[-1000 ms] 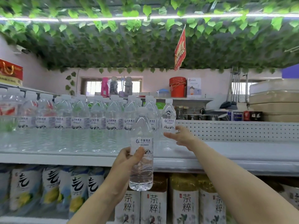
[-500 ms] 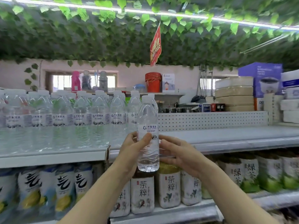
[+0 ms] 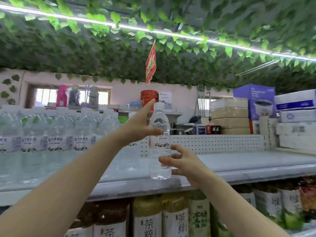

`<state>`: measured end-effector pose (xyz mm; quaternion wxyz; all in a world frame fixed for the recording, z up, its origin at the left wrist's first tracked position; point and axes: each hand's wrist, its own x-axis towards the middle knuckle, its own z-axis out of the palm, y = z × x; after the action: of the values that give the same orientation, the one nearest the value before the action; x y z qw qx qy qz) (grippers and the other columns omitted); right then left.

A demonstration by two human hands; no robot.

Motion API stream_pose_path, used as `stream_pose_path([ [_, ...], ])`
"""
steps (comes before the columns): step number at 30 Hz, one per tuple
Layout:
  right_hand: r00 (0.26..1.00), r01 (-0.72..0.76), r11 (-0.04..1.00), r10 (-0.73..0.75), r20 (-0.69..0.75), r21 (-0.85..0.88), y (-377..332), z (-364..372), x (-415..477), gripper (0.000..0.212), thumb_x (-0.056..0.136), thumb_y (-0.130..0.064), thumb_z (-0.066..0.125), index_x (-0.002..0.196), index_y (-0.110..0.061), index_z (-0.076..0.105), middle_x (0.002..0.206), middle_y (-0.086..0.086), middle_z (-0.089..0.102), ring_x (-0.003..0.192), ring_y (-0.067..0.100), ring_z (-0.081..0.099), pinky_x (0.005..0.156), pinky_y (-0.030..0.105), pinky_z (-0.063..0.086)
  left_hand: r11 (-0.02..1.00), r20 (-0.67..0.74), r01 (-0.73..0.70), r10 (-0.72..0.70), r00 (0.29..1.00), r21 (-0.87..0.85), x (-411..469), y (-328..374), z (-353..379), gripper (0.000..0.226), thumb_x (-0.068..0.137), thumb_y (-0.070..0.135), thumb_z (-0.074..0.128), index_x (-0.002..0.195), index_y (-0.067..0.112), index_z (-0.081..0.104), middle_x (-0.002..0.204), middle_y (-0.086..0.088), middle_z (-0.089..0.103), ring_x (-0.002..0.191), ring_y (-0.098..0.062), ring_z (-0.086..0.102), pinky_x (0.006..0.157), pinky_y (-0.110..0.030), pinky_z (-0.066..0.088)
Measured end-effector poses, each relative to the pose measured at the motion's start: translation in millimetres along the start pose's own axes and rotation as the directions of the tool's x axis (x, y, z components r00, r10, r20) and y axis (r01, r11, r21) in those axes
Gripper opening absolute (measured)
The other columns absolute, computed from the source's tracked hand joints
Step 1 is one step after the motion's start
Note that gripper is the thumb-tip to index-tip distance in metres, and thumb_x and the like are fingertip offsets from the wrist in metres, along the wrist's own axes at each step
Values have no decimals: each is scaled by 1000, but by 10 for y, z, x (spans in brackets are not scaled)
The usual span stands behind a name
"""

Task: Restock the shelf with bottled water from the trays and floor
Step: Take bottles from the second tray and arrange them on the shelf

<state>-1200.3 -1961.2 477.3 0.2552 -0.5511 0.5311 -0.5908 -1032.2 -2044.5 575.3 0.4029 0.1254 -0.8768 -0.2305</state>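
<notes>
Grey metal shelf [image 3: 239, 166] with a white perforated back panel [image 3: 213, 142], plastic leaves [image 3: 171, 69] overhead. I've got the clear water bottle [image 3: 159, 146] upright over the shelf's near edge, just right of the stocked bottle row [image 3: 56, 134]; can't tell if its base touches down. Right hand [image 3: 184, 161] grips its lower part, thumb in front, fingers curled behind. Left hand [image 3: 140, 129] is spread, fingers straight, thumb against the label. Row's left end is cut off and blurred. Tea bottles [image 3: 147, 219] below, bottoms cropped.
</notes>
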Motion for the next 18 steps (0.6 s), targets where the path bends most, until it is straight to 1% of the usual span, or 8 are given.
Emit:
stream_pose_path([
  [2, 1000, -16, 1000, 16, 16, -12, 14, -121, 226, 94, 58, -39, 94, 140, -20, 51, 118, 11, 71, 105, 25, 72, 92, 46, 60, 984, 79, -1, -13, 997, 181, 302, 34, -66, 112, 76, 17, 84, 159, 28, 9, 131, -4, 59, 106, -13, 61, 94, -34, 52],
  [3, 1000, -11, 1000, 11, 29, -13, 19, -170, 337, 91, 60, -37, 94, 139, -19, 53, 117, 11, 72, 104, 25, 73, 92, 46, 60, 968, 91, -1, -23, 996, 252, 430, 34, -84, 114, 75, 18, 85, 159, 27, 9, 132, -9, 59, 111, -20, 61, 101, -41, 50],
  [5, 999, -1, 1000, 2, 50, -27, 32, -244, 548, 68, 72, -27, 91, 131, -19, 60, 112, 11, 74, 100, 24, 73, 89, 44, 60, 929, 88, 11, -47, 995, 370, 643, 2, -101, 116, 71, 21, 88, 158, 25, 11, 135, -15, 57, 121, -28, 57, 108, -48, 44],
  [7, 998, 4, 1000, -2, 69, -25, 84, -287, 752, 53, 77, -21, 88, 125, -20, 64, 109, 12, 75, 101, 24, 73, 90, 44, 59, 884, 72, 26, -67, 995, 467, 808, -64, -105, 113, 68, 24, 90, 155, 23, 19, 137, -15, 55, 125, -30, 52, 111, -48, 41],
  [9, 995, -6, 1000, 7, 96, -8, 170, -303, 946, 52, 78, -18, 88, 124, -19, 64, 109, 11, 75, 101, 24, 72, 85, 39, 58, 816, 40, 45, -83, 996, 576, 927, -168, -105, 112, 63, 34, 91, 152, 26, 24, 135, -15, 55, 128, -32, 46, 110, -51, 39],
  [12, 993, -29, 999, 31, 118, -16, 289, -276, 1187, 61, 73, -17, 92, 126, -17, 62, 116, 15, 71, 106, 27, 72, 93, 45, 58, 732, -19, 87, -100, 995, 676, 1030, -371, -91, 117, 55, 50, 91, 150, 34, 25, 133, -14, 53, 129, -32, 39, 110, -52, 37],
  [16, 987, -48, 999, 47, 156, 2, 409, -241, 1447, 81, 53, -25, 98, 124, -16, 61, 124, 21, 64, 107, 33, 71, 98, 51, 56, 705, -52, 97, -84, 995, 702, 1110, -587, -80, 117, 53, 54, 90, 149, 36, 26, 129, -11, 54, 128, -30, 37, 110, -49, 36],
  [18, 978, -60, 998, 59, 201, 0, 438, -224, 1536, 81, 53, -25, 99, 124, -16, 60, 123, 20, 65, 108, 33, 71, 99, 51, 56, 689, -59, 103, -88, 994, 717, 1134, -657, -87, 115, 53, 55, 90, 149, 35, 28, 127, -10, 54, 127, -29, 38, 109, -47, 36],
])
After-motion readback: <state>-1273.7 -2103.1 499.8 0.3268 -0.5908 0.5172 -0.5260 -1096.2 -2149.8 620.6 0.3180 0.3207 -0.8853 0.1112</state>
